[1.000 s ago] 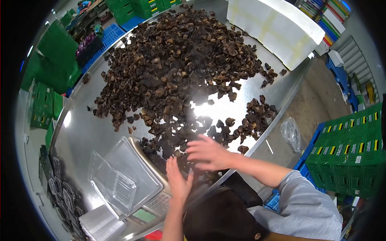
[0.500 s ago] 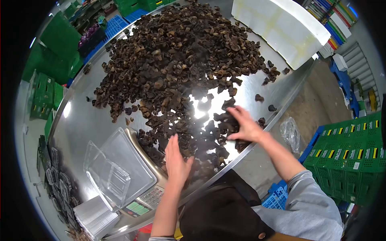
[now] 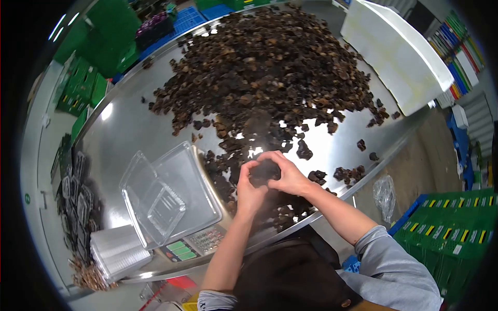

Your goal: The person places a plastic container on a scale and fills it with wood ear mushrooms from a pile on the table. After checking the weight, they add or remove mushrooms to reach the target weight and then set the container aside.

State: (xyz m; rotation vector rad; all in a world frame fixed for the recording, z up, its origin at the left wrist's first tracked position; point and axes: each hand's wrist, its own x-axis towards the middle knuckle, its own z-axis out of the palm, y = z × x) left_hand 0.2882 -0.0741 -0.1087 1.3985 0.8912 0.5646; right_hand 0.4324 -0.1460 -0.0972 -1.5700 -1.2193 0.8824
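A big heap of dark brown dried mushrooms (image 3: 270, 67) covers the far half of a round steel table (image 3: 124, 129). My left hand (image 3: 249, 187) and my right hand (image 3: 287, 173) are cupped together around a clump of the mushrooms (image 3: 264, 170) at the heap's near edge, just right of the scale. An open clear plastic clamshell box (image 3: 155, 199) lies on the scale's pan (image 3: 194, 194). Loose mushrooms (image 3: 280, 215) lie under my wrists.
The scale's keypad and green display (image 3: 194, 246) face the table's near rim. A stack of clear boxes (image 3: 116, 251) sits left of it. A white foam box (image 3: 399, 52) stands at the far right. Green crates (image 3: 456, 228) and blue crates surround the table.
My right hand swept in from the right and my left hand closed toward it; both now cup a clump of mushrooms between them. The view has shifted to the right.
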